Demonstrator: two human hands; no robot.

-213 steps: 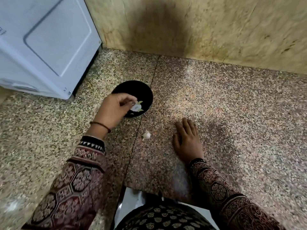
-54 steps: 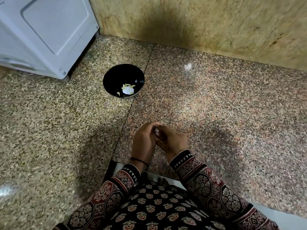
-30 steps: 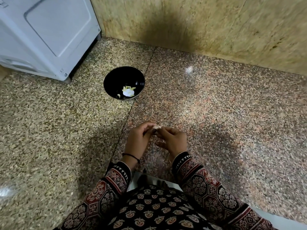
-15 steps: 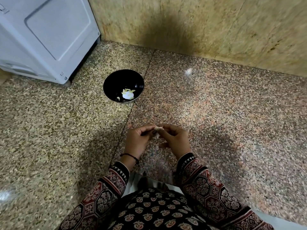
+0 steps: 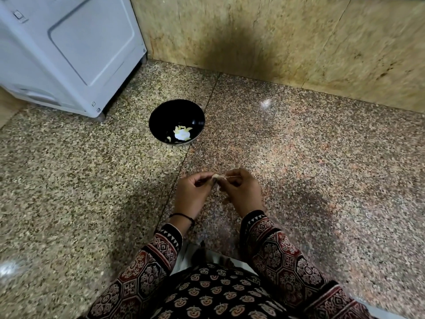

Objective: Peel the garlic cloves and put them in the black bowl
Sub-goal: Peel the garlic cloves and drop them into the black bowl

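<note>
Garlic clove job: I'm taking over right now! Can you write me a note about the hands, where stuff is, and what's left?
The left hand pinches the garlic clove at its fingertips.
The right hand pinches it too and seems to be pulling at the skin.
The black bowl sits on the floor ahead, slightly left, apart from both hands. Something white and yellowish lies inside, but I can't tell if it is peeled garlic.
Done: peeling of this clove seems begun.
Left: finish peeling it, then drop it into the black bowl.
</note>
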